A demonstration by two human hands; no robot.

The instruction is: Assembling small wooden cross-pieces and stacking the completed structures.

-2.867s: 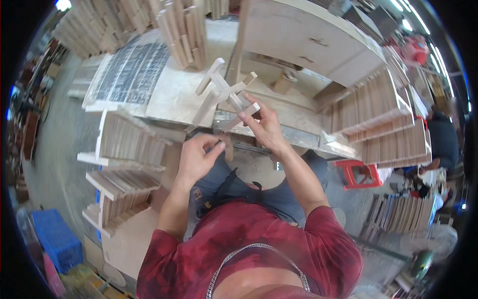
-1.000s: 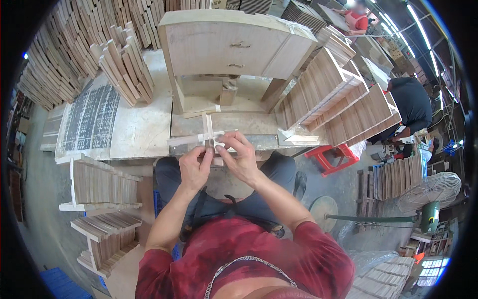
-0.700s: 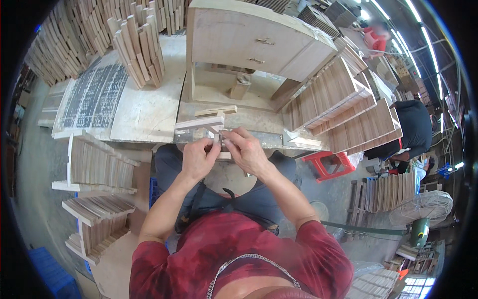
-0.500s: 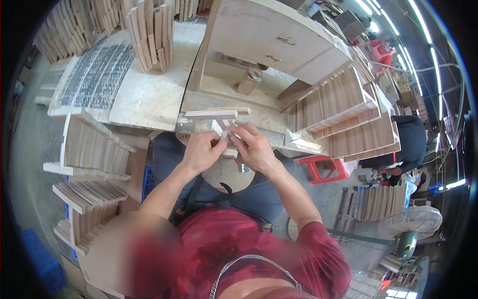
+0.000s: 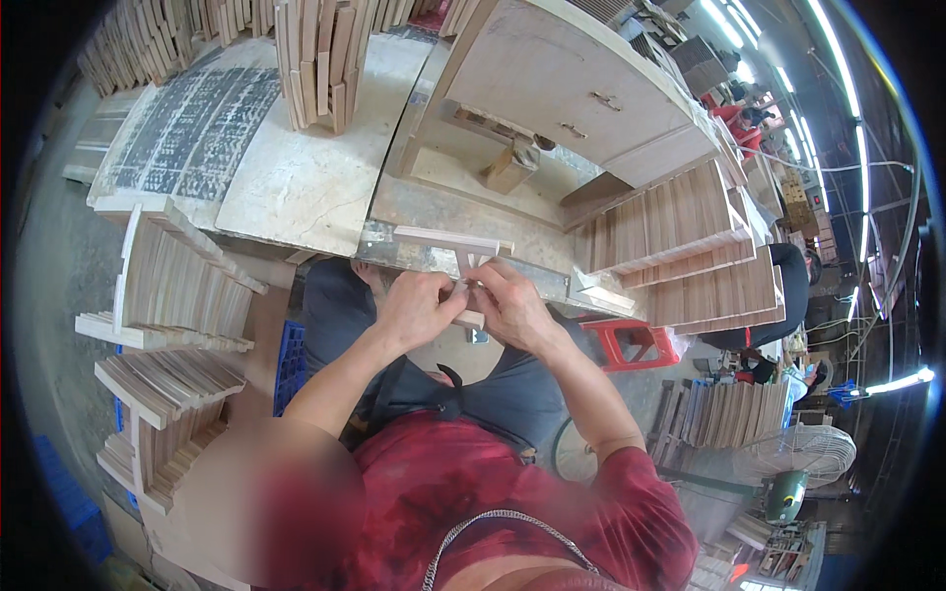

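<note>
A pale wooden piece (image 5: 447,238) has a crossbar lying over the near edge of the workbench and a short stem running toward me. My left hand (image 5: 419,309) is closed at the stem, thumb and forefinger pinched together. Against it, fingertips nearly meeting, my right hand (image 5: 514,307) pinches the same stem from the right. The fingers hide most of the stem and any small thing between them. Below the hands a pale wooden block end (image 5: 470,319) shows over my lap; whether it joins the stem I cannot tell.
An open-fronted wooden box (image 5: 591,108) stands on the bench, with a small wood block (image 5: 512,165) inside. Stacked slats (image 5: 660,222) rise at right, above a red stool (image 5: 631,345). More slat stacks (image 5: 182,281) stand at left. A fan (image 5: 796,453) and another person (image 5: 783,295) are at far right.
My view has shifted slightly, so the bench and box appear farther right. Both hands stay at the wooden piece, fingertips closer together.
</note>
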